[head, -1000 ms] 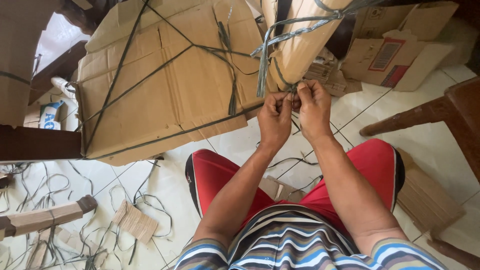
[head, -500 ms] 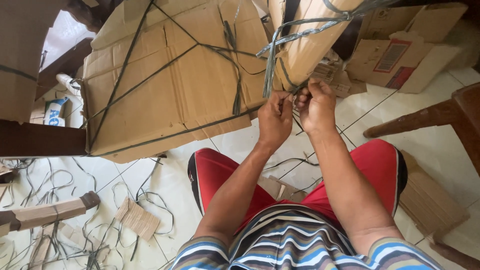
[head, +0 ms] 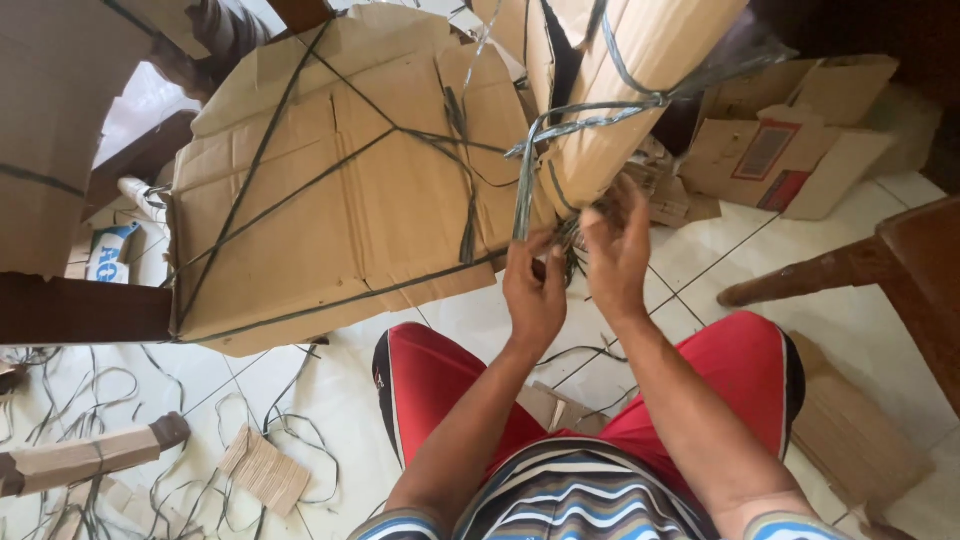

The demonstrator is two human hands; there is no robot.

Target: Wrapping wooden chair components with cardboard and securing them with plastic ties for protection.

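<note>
1. The left hand [head: 535, 295] is closed around a dark green plastic strap [head: 525, 185]. The strap runs up from the fingers to a knot on a bundle of folded cardboard [head: 640, 90], and the grip seems meant to keep it taut against the bundle's edge.
2. The right hand [head: 615, 255] sits just beside the left, its fingers curled and pinching at the loose strap ends under the bundle's lower corner. It is blurred, so I cannot tell how firmly it grips.
3. The bundle stands tilted, just above and ahead of the hands and well off the floor. That puts its bottom edge and the strap crossing within easy reach of both hands at once.
4. To the left leans a larger flat stack of cardboard [head: 340, 190], already bound with crossing straps that meet at a knot near its middle. It touches the smaller bundle along its right side.
5. The person sits with knees apart in red shorts [head: 440, 380], and both forearms reach forward between them, so the work hangs over the gap.
6. Loose strap offcuts [head: 120, 400] lie tangled on the white tile floor [head: 850, 320], with small cardboard scraps [head: 265, 470] among them at the lower left.
7. A flattened box [head: 790, 150] lies on the floor beyond the bundle, and a brown wooden chair leg [head: 810, 275] slants in from the right.
</note>
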